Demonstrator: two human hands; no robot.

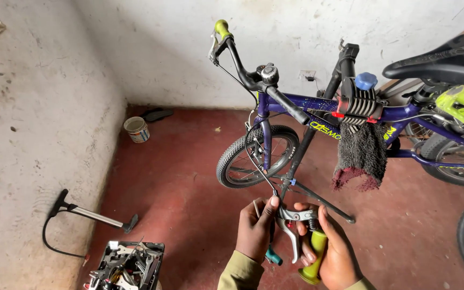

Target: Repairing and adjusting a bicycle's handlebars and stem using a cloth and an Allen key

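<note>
Whitewashed plaster wall (33, 134) left of grip, stained, pitted; rear wall (151, 48) same, beyond grip, socket (307, 74) on it; red cement floor (178, 193) beneath, scuffed; paint tin (136, 129) far up-left in corner; floor pump (89, 215) against left wall; soft daylight.

Around the purple bicycle (318, 115), its rear wheel runs off the right edge, a grey rag (362, 153) hides part of its frame, a toolbox (127, 266) far below-left is cut by the bottom edge, its tools too tangled to identify.
</note>
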